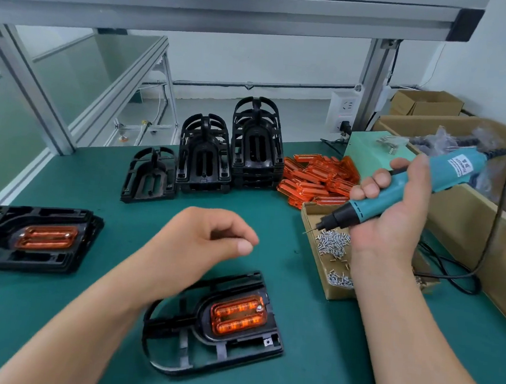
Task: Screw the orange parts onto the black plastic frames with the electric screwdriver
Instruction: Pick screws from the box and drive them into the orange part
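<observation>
A black plastic frame [219, 351] lies flat on the green mat near me with an orange part [238, 314] seated in it; one screw shows at the part's right end. My left hand [207, 243] hovers above and left of it, fingers loosely curled, holding nothing that I can see. My right hand [397, 210] grips the teal electric screwdriver [398, 189], whose bit points down-left over a small cardboard tray [313, 224] of screws [333, 243]. A screw seems to hang at the bit's tip.
A stack of frames with orange parts fitted [33, 238] lies at the left. Bare black frames [206, 157] stand in stacks at the back beside a heap of loose orange parts [317, 176]. A large cardboard box [473, 211] borders the right side, and the screwdriver's cable [492, 243] loops beside it.
</observation>
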`<state>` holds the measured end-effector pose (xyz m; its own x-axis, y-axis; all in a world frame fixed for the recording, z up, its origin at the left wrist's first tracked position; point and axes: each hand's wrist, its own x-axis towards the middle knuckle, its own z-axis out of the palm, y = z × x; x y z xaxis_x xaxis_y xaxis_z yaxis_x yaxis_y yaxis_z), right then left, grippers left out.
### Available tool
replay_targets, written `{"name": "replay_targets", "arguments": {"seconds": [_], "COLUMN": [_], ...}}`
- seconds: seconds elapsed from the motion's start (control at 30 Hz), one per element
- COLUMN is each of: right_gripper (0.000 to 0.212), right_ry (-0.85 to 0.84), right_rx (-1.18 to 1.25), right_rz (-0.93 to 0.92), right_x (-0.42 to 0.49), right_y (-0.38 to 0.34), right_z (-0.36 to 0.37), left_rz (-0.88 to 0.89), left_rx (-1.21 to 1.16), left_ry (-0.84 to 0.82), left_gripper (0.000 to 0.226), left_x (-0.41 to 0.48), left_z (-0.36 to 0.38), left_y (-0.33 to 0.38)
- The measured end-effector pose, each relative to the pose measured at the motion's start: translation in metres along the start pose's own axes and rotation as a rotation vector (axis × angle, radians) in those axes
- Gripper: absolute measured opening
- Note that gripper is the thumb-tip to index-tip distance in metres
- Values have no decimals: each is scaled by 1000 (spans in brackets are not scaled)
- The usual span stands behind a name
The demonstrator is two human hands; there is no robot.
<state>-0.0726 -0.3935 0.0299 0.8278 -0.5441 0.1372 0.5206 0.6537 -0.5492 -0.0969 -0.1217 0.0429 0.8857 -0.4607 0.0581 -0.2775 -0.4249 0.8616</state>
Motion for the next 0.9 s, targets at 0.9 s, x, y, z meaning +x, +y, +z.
{"name": "replay_targets", "arguments": {"seconds": [0.9], "right_gripper": [37], "right_ry": [-274], "right_rx": [72], "right_rz": [189], "right_x": [-60], "right_y": [19], "right_z": [44], "left_rz": [-106], "left_rx": [-634], "left_ry": [-39], "left_gripper": [12], "left_x": [-26], "left_z": [16], "left_y": [-16]}}
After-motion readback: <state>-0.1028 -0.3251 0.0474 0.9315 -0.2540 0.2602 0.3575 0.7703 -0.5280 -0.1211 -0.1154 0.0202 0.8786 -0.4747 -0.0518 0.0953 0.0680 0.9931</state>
